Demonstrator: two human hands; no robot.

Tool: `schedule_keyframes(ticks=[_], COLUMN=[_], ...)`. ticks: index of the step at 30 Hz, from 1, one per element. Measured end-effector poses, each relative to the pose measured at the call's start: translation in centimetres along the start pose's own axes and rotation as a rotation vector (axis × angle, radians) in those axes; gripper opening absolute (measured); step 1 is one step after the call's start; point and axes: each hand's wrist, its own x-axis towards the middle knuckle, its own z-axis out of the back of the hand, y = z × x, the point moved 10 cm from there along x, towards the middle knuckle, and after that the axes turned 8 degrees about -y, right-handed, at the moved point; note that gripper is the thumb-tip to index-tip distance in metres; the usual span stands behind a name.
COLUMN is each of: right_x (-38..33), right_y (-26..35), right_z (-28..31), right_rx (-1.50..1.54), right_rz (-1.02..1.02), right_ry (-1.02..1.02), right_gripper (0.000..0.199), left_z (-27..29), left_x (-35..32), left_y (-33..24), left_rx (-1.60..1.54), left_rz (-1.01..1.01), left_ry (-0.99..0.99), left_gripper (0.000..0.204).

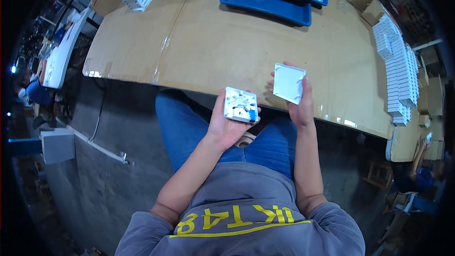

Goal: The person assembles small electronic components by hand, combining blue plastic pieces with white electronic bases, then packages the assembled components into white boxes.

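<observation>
Box [241,105], near frame centre, left hand [224,128] holds it from below, fingers clamped round its sides; white lid [289,83], right of centre, right hand [304,107] grips it, fingers and thumb on opposite edges

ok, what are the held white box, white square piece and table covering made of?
White box: likely plastic, satin, from its thin even walls.
White square piece: probably plastic too; smooth, thin-rimmed, low sheen.
Table covering: seemingly cardboard, matte brown, creased, with shiny clear tape.
</observation>
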Motion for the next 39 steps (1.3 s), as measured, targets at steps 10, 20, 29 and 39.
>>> schedule_keyframes(ticks=[10,20,29,39], right_x=[-2.0,-2.4,-3.4,-3.5], right_y=[-3.2,-3.9,-2.9,-4.7], right_z=[-4.3,-5.4,-7.4,-7.1], right_rx=[-0.363,-0.453,-0.578,-0.575], right_rz=[0.057,0.063,0.151,-0.014], right_ry=[0.283,0.36,0.432,0.409], right_gripper=[0.056,0.043,0.043,0.044], left_z=[0.5,0.7,0.2,0.6], left_x=[-0.4,-0.4,-1.2,-1.0], left_y=[1.4,1.6,1.3,1.7], left_rx=[0.041,-0.004,0.048,0.079], left_rz=[0.057,0.056,0.036,0.029], left_ry=[0.006,0.034,-0.007,-0.069], left_gripper=[0.07,0.06,0.061,0.061])
